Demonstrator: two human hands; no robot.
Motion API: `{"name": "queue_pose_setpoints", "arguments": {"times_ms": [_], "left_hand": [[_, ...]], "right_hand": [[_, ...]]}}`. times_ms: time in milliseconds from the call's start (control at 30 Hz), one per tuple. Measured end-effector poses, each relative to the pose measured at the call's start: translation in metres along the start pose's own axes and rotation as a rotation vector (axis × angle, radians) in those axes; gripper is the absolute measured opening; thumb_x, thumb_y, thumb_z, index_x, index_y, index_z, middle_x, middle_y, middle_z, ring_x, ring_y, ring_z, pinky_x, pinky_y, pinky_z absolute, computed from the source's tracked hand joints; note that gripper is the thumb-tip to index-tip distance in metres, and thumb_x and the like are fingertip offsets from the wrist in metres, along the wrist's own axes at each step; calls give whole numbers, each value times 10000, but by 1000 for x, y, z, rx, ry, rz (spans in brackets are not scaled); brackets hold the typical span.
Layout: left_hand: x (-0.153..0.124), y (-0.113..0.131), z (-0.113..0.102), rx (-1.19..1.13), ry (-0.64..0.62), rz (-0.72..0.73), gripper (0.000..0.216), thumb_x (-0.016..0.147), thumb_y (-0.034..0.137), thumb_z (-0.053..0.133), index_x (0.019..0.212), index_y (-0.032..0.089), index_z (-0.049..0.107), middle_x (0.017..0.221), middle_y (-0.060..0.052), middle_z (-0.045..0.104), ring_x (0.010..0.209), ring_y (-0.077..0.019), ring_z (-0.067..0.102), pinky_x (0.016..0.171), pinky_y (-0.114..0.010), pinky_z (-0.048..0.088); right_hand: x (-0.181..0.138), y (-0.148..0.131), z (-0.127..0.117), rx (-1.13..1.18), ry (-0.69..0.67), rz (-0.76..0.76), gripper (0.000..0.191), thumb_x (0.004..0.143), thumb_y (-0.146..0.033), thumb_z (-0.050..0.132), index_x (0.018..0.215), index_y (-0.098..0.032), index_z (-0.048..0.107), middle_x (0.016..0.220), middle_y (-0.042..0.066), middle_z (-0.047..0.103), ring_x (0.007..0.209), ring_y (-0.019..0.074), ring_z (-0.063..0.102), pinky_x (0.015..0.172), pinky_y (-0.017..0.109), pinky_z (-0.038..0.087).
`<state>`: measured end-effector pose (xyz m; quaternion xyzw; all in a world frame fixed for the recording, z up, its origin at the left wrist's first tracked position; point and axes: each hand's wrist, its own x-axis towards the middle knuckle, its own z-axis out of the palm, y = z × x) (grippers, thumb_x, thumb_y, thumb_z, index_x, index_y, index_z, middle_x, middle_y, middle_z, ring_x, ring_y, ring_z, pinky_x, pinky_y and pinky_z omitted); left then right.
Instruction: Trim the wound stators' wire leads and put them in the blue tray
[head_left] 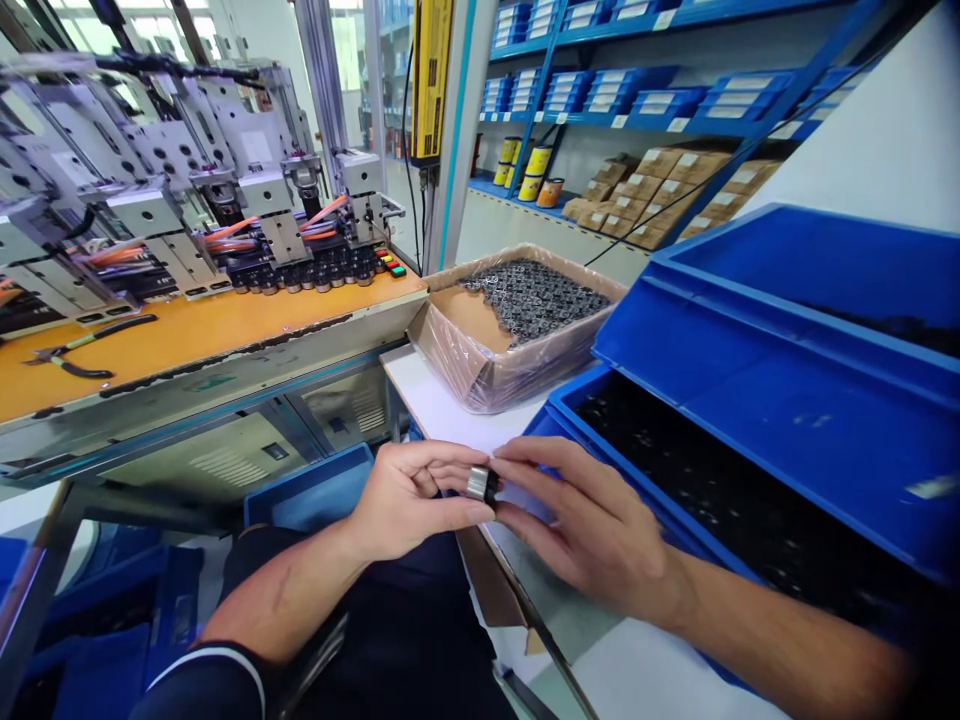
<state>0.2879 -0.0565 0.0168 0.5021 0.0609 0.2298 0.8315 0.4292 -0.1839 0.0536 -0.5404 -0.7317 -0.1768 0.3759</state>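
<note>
A small cylindrical part (480,484), silver on one half and black on the other, is pinched between both of my hands just above the white table's near edge. My left hand (409,497) grips its silver end with thumb and fingers closed. My right hand (589,525) holds the black end with its fingertips. Right beside my right hand is a blue bin (675,395) filled with small black parts. Behind my hands stands a plastic-lined cardboard box (487,375) holding several dark ring-shaped parts.
An assembly machine (225,190) with a row of black parts stands on an orange bench (187,335) at the left, pliers (75,350) lying on it. A second blue bin (810,270) is stacked at the right. Blue shelving (637,110) with boxes fills the back.
</note>
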Motion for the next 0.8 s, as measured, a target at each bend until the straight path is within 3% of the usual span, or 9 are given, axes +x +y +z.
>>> {"name": "queue_pose_setpoints", "arguments": {"times_ms": [300, 633, 800], "left_hand": [[0, -1, -1, -61, -34, 31, 433, 584, 39, 856, 980, 184, 760, 873, -37, 787, 784, -123, 730, 763, -220, 597], [-1, -3, -5, -23, 0, -10, 439, 561, 146, 896, 974, 156, 750, 891, -67, 783, 788, -170, 735, 773, -291, 603], [-2, 0, -3, -61, -38, 1, 412, 616, 91, 859, 993, 222, 759, 888, -15, 788, 827, -130, 730, 791, -226, 582]], "right_hand": [[-4, 2, 2, -21, -1, -29, 289, 883, -93, 615, 1166, -144, 584, 1013, 116, 645, 933, 190, 656, 752, 305, 598], [-4, 2, 4, 0, -22, -17, 308, 877, -97, 627, 1178, -135, 572, 1054, 132, 628, 963, 197, 639, 761, 314, 596], [-1, -4, 1, 36, -46, -3, 270, 864, -39, 619, 1127, -94, 596, 1018, 137, 621, 957, 192, 627, 794, 298, 567]]}}
